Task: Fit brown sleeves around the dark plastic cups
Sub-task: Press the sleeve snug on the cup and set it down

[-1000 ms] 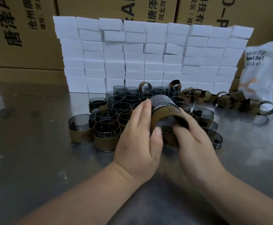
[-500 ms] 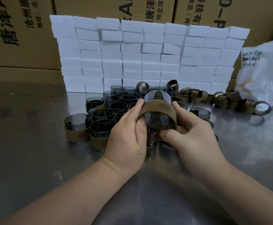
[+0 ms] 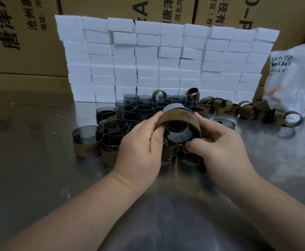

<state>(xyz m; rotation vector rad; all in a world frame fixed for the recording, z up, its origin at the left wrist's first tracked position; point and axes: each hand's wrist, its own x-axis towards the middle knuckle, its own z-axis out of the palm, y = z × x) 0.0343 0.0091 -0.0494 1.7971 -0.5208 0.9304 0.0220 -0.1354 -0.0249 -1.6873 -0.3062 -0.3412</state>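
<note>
Steel table, both hands gripping sleeved cup

Seen from above my arms, my left hand and right hand hold a dark plastic cup tipped on its side above a shiny metal table. A brown sleeve wraps over its top. Just behind sit clustered cups, some sleeved. Loose sleeves lie to the right, near a white bag. White foam blocks form a wall before cardboard boxes.
</note>
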